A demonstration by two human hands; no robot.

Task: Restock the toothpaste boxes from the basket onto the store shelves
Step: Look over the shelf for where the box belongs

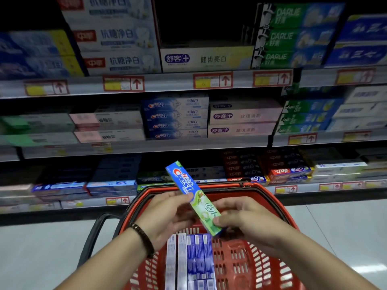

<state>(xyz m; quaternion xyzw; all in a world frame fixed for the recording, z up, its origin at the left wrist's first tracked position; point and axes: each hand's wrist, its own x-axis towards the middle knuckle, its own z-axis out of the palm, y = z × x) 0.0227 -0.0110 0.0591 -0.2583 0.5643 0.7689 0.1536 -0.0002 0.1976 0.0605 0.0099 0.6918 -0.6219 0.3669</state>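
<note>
**Crest box (199, 204) held two-handed**

It hung above the red basket (226, 188), fingers (218, 221) of both hands clamped on it: left hand (167, 212) at its middle, right hand (243, 218) at its near end. It looked light, stiff and crushable, best gripped by its long sides.

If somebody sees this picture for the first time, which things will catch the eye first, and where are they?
First comes the bright green-and-blue Crest box, tilted at the centre and held between the left hand and the right hand. Just below it is the red basket, with blue and white boxes lying inside. Behind, the shelves are packed with toothpaste, except for a dark gap on the top shelf.
</note>
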